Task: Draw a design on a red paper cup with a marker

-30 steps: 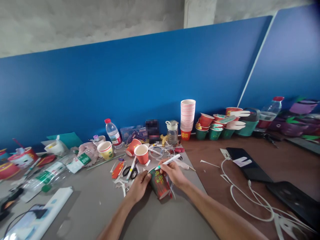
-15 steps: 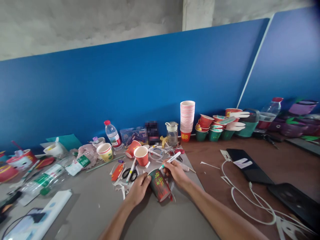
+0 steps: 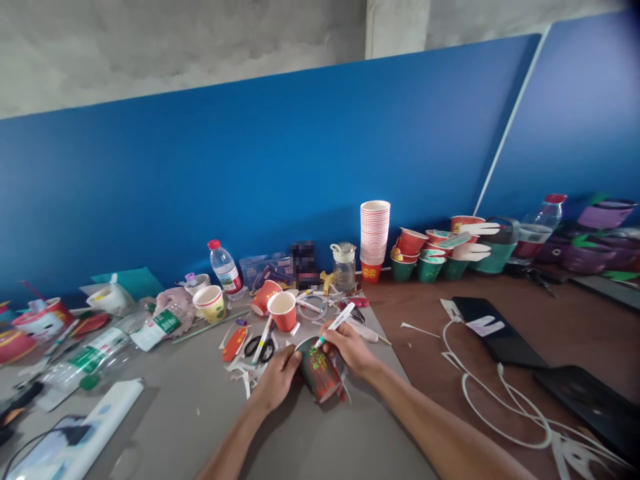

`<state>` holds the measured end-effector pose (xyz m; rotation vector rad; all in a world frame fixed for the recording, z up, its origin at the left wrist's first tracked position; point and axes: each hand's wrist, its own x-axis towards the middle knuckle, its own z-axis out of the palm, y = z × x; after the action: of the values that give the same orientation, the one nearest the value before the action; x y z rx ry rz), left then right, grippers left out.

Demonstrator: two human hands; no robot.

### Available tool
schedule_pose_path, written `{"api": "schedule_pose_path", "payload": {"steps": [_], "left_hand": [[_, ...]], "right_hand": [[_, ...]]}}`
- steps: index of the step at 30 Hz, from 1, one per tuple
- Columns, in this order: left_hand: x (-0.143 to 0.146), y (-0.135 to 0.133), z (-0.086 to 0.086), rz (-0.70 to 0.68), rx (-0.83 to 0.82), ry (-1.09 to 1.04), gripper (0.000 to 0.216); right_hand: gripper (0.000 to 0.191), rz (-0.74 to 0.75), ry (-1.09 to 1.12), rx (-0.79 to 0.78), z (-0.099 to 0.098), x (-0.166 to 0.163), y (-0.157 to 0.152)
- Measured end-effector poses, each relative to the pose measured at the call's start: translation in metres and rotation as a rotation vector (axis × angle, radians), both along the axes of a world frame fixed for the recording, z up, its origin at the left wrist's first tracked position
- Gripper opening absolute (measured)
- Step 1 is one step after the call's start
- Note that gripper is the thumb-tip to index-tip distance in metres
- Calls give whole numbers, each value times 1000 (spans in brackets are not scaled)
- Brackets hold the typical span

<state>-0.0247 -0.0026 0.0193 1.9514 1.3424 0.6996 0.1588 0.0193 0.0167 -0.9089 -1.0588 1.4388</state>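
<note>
My left hand (image 3: 277,378) grips a paper cup (image 3: 320,373) by its rim side, thumb on the outside. The cup lies tilted, its wall coloured dark green with red and yellow-green marks showing through. In my right hand (image 3: 350,345) is a white marker pen (image 3: 342,315) with a green tip end, and its tip meets the cup's wall near the rim. Black-handled scissors (image 3: 260,347) lie left of the cup, among white paper scraps. Just beyond stands an upright red paper cup (image 3: 283,311).
A tall stack of paper cups (image 3: 375,240) stands by the blue partition (image 3: 280,167). Right of it are several red and green cups (image 3: 413,241). Plastic bottles (image 3: 95,357) and a white power strip (image 3: 103,427) lie left. A black phone (image 3: 495,333) and white cable lie right.
My right hand has shifted slightly left, bringing the marker's tip further onto the cup's wall. The left hand and the cup have hardly moved.
</note>
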Motion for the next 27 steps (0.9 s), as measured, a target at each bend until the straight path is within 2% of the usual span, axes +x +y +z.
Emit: {"api": "schedule_pose_path", "payload": {"steps": [4, 12, 16, 27], "left_hand": [[0, 0, 1, -3, 17, 7, 36], [0, 0, 1, -3, 19, 15, 37], [-1, 1, 1, -27, 15, 10, 38], [-1, 0, 0, -8, 20, -2, 36]], "right_hand": [[19, -57, 74, -32, -2, 1, 1], [19, -25, 97, -24, -2, 3, 2], [16, 34, 52, -23, -1, 3, 2], [18, -11, 16, -18, -1, 6, 4]]}}
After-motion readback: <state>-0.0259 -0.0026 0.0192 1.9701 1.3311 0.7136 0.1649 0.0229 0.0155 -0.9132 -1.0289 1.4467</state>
